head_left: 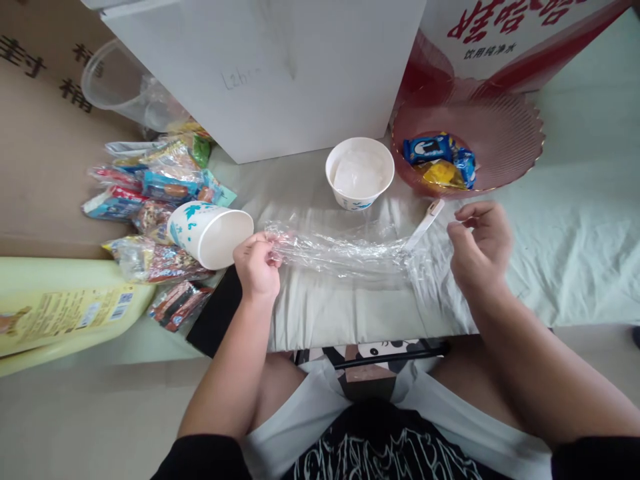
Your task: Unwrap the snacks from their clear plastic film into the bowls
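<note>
Gripping with the left hand (257, 267) the bunched end of a clear plastic film (340, 252), drawn out crosswise toward the right hand (483, 247). On that side, fingers curled, thumb and forefinger close together; impossible to tell whether pinching any film, given such transparency. Hard to trace, too: the film's outer edges, lost in glare and creases. Lying at its right end, apart from the right fingertips, a slim white strip (424, 225). Just beyond the film, an upright paper bowl (345, 200), with something pale inside, too washed out to identify. Beside the left hand, a paper cup (193, 230) tipped over, hiding part of the heaped snack packets (173, 190). At right, a pink ribbed bowl (507, 143) containing 1 yellow packet (443, 173) and at least 2 blue packets (427, 148).

Cut off at the edges: a cardboard box (40, 167), a yellow container (65, 307), a red-and-white carton (450, 40) and a white box (300, 87), faintly handwritten. Partly behind the left forearm, a flat black object (213, 323). Underneath, pale green cloth (575, 267), wrinkled in front; below, pale floor (100, 413).
</note>
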Demonstrator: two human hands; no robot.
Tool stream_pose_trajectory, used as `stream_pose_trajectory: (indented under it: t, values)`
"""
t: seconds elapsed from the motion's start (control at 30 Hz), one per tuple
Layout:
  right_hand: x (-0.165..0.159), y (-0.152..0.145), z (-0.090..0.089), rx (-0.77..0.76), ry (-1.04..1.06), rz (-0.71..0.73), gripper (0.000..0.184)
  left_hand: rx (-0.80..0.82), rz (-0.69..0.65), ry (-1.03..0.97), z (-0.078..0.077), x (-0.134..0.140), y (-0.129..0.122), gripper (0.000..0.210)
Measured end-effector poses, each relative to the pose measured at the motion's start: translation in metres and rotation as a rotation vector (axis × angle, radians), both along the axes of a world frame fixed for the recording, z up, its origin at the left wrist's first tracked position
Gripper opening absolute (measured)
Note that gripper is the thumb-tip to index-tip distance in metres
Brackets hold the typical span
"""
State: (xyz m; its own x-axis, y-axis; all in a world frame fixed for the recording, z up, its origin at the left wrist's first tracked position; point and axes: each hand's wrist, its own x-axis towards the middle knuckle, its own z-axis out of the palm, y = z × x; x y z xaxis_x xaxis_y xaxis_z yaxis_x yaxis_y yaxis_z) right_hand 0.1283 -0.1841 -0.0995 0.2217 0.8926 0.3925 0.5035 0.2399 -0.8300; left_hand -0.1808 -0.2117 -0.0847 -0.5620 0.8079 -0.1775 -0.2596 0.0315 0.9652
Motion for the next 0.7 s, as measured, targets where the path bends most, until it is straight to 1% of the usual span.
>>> stream_pose_trajectory:
  t: [0.03,0.1,0.17,0.23,0.33,0.37,0.43,0.5,0.57,0.6,0.67,0.7]
  values:
    - [0.001,0.001,-0.001,-0.015,0.01,-0.004,0.009,0.018,-0.023,-0.006,0.0,0.0,0.0,0.02]
    - [0.002,0.002,-0.003,-0.022,0.037,0.007,0.008,0.02,-0.096,-0.093,0.003,-0.002,-0.002,0.028]
    - [0.0,0.002,-0.004,-0.008,0.1,0.043,0.009,-0.023,-0.212,-0.238,0.007,-0.004,-0.005,0.036]
    - [-0.003,0.001,-0.006,-0.012,0.235,0.112,0.009,-0.08,-0.364,-0.384,0.011,-0.006,-0.009,0.046]
    - [-0.011,-0.004,-0.004,-0.14,0.47,0.312,0.012,-0.142,-0.55,-0.559,0.012,-0.006,-0.016,0.066]
    - [-0.014,-0.008,-0.001,-0.193,0.511,0.396,0.016,-0.159,-0.599,-0.611,0.01,-0.004,-0.018,0.071]
    - [-0.021,-0.017,0.004,-0.274,0.512,0.572,0.024,-0.189,-0.699,-0.707,0.007,0.001,-0.022,0.075]
    - [-0.03,-0.028,0.009,-0.3,0.453,0.736,0.035,-0.224,-0.802,-0.777,0.004,0.009,-0.023,0.074]
    - [-0.043,-0.038,0.008,-0.317,0.359,0.901,0.055,-0.264,-0.883,-0.799,0.002,0.017,-0.024,0.072]
    - [-0.051,-0.043,0.006,-0.326,0.307,0.981,0.068,-0.287,-0.907,-0.794,0.0,0.02,-0.024,0.072]
    - [-0.064,-0.048,-0.001,-0.359,0.223,1.113,0.095,-0.322,-0.915,-0.772,-0.003,0.027,-0.024,0.075]
    - [-0.069,-0.05,-0.004,-0.376,0.197,1.149,0.102,-0.328,-0.907,-0.766,-0.005,0.03,-0.026,0.076]
